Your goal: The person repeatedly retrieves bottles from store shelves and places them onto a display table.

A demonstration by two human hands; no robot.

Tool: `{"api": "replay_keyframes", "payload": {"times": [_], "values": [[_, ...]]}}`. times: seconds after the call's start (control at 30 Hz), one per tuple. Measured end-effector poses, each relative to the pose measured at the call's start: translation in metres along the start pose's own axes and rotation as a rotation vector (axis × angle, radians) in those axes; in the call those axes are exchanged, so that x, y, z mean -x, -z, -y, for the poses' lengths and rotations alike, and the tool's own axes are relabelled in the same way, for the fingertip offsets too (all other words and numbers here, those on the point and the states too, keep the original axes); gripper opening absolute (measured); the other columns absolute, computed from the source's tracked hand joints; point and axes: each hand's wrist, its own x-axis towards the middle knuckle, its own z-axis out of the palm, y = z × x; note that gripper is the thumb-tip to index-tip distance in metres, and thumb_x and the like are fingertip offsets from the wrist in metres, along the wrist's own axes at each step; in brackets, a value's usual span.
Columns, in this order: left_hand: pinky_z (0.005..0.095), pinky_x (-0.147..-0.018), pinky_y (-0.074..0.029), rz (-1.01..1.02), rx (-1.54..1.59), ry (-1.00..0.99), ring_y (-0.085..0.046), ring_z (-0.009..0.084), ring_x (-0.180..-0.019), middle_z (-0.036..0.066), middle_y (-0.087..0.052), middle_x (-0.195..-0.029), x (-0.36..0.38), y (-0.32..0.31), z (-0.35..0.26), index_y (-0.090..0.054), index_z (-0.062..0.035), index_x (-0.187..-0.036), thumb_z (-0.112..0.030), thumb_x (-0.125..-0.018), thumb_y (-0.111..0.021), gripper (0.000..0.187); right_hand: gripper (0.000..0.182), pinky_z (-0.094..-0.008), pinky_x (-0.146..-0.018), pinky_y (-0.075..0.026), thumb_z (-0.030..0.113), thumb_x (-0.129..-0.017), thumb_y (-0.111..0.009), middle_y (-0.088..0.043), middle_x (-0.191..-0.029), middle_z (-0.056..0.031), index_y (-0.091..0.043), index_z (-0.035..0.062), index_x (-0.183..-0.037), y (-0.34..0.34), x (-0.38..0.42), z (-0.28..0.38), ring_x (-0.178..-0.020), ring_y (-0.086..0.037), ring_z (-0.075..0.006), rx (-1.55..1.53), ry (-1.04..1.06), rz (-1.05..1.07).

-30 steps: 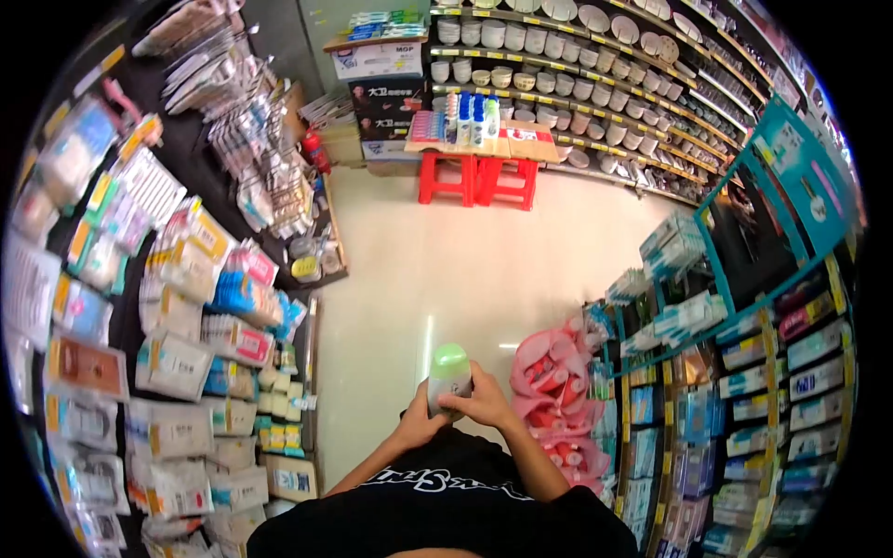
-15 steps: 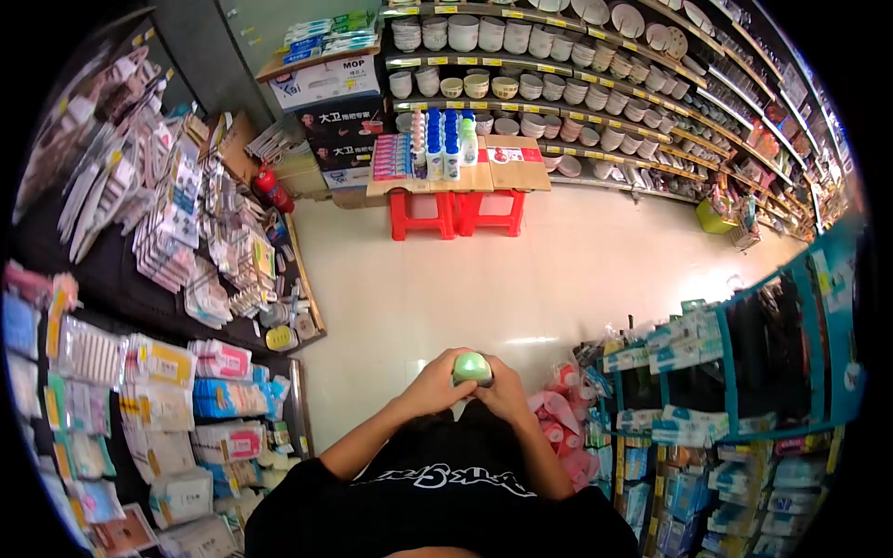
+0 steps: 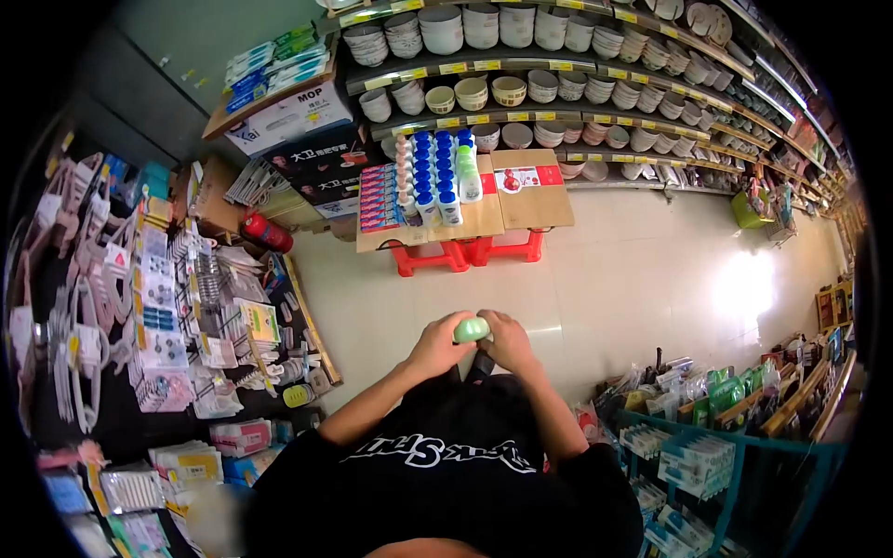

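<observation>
Between my two hands, in front of my body, is a light green rounded bottle (image 3: 472,329), seen mostly from its top. My left hand (image 3: 437,347) is wrapped round its left side. On the other side, the fingers of my right hand (image 3: 508,342) close against it. The lower part of the bottle is hidden. Ahead stands a low wooden table (image 3: 470,223) on red stools. It bears rows of blue-capped bottles (image 3: 426,186), a taller pale green bottle (image 3: 468,177) and boxed toothpaste (image 3: 379,198).
Shelves of stacked bowls (image 3: 472,93) curve behind the table. Mop boxes (image 3: 316,153) and a red fire extinguisher (image 3: 267,232) stand at the left, near racks of hangers (image 3: 88,344). A teal rack (image 3: 735,465) with packaged goods is at my right. Tiled floor (image 3: 595,270) lies ahead.
The table and shelves appear closer, and the side racks have shifted in view. My hands have risen in the picture with the green bottle, which now looks more tilted.
</observation>
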Motion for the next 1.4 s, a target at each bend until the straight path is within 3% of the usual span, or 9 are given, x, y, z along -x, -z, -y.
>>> {"api": "replay_keyframes", "payload": {"times": [0.17,0.4,0.43,0.53,0.57,0.7,0.8,1.23,1.4], "values": [[0.0389,-0.074,-0.055,0.002,0.025,0.032,-0.069,0.031,-0.087,0.019,-0.066,-0.108,-0.111,0.013,0.031,-0.054,-0.0004,-0.124,-0.002,-0.083,-0.067,0.043,0.057,-0.0443,-0.093,-0.048,0.004,-0.069,-0.077,-0.061,-0.116,-0.019,-0.054,0.0035,-0.121,0.002,-0.097,-0.043,-0.111,-0.057,-0.0387,-0.037,-0.154,-0.075],[0.0423,-0.086,-0.051,0.048,-0.024,-0.046,-0.061,0.0384,-0.106,0.019,-0.064,-0.117,-0.259,0.021,0.101,-0.054,-0.0043,-0.125,-0.006,-0.083,-0.067,0.044,0.065,-0.0465,-0.093,-0.049,0.003,-0.075,-0.072,-0.058,-0.116,-0.0286,-0.042,-0.0022,-0.133,-0.023,-0.211,-0.087,-0.108,-0.055,-0.0485,-0.098,-0.644,-0.279],[0.0434,-0.087,-0.051,0.08,0.002,-0.044,-0.06,0.0388,-0.107,0.018,-0.063,-0.12,-0.279,0.023,0.114,-0.054,-0.0054,-0.125,-0.008,-0.083,-0.066,0.043,0.057,-0.0445,-0.084,-0.053,0.004,-0.081,-0.065,-0.062,-0.109,-0.0273,-0.042,-0.0032,-0.133,-0.04,-0.221,-0.113,-0.099,-0.062,-0.0435,-0.07,-0.549,-0.301],[0.0453,-0.083,-0.052,0.17,-0.029,0.034,-0.062,0.0399,-0.102,0.018,-0.062,-0.118,-0.335,0.034,0.134,-0.054,-0.0029,-0.118,-0.006,-0.081,-0.066,0.039,0.05,-0.0409,-0.075,-0.055,0.003,-0.085,-0.056,-0.066,-0.106,-0.0229,-0.042,-0.0045,-0.132,-0.044,-0.269,-0.138,-0.091,-0.067,-0.0325,-0.702,-0.853,-0.258],[0.0459,-0.081,-0.052,0.17,-0.065,-0.012,-0.062,0.04,-0.1,0.018,-0.063,-0.116,-0.354,0.034,0.148,-0.053,-0.0031,-0.117,-0.007,-0.08,-0.067,0.039,0.037,-0.0331,-0.064,-0.052,0.005,-0.084,-0.049,-0.065,-0.096,-0.0139,-0.049,-0.003,-0.12,-0.047,-0.283,-0.14,-0.08,-0.064,-0.0201,-0.87,-0.845,-0.398],[0.0481,-0.072,-0.054,0.237,-0.218,-0.03,-0.066,0.0404,-0.089,0.02,-0.065,-0.106,-0.408,0.03,0.199,-0.053,-0.0041,-0.112,-0.014,-0.076,-0.071,0.041,0.018,-0.0272,-0.054,-0.042,0.009,-0.081,-0.048,-0.053,-0.079,-0.0052,-0.055,0.0036,-0.097,-0.047,-0.349,-0.174,-0.063,-0.049,-0.0139,-0.929,-1.063,-0.386],[0.0491,-0.067,-0.053,0.277,-0.292,-0.031,-0.066,0.0403,-0.082,0.019,-0.067,-0.093,-0.442,0.023,0.235,-0.053,-0.0058,-0.107,-0.017,-0.075,-0.07,0.038,0.038,-0.0346,-0.069,-0.049,0.019,-0.083,-0.051,-0.063,-0.09,-0.0165,-0.056,-0.0033,-0.115,-0.071,-0.385,-0.202,-0.081,-0.061,-0.0231,-0.905,-1.149,-0.422],[0.0482,-0.074,-0.053,0.468,-0.581,0.058,-0.065,0.0412,-0.088,0.021,-0.066,-0.093,-0.507,0.024,0.291,-0.05,-0.0039,-0.102,-0.011,-0.079,-0.064,0.027,0.061,-0.0333,-0.059,-0.049,0.016,-0.085,-0.052,-0.065,-0.082,-0.0155,-0.038,-0.0041,-0.141,-0.12,-0.45,-0.242,-0.067,-0.061,-0.0206,-0.941,-1.248,-0.53],[0.0526,-0.077,-0.05,0.453,-0.587,0.042,-0.064,0.0441,-0.09,0.025,-0.066,-0.096,-0.51,0.017,0.308,-0.053,-0.0055,-0.119,-0.015,-0.084,-0.057,0.036,0.063,-0.0329,-0.061,-0.05,0.011,-0.085,-0.051,-0.065,-0.08,-0.0149,-0.034,-0.008,-0.142,-0.123,-0.453,-0.248,-0.07,-0.062,-0.0197,-0.981,-1.178,-0.549]]}}
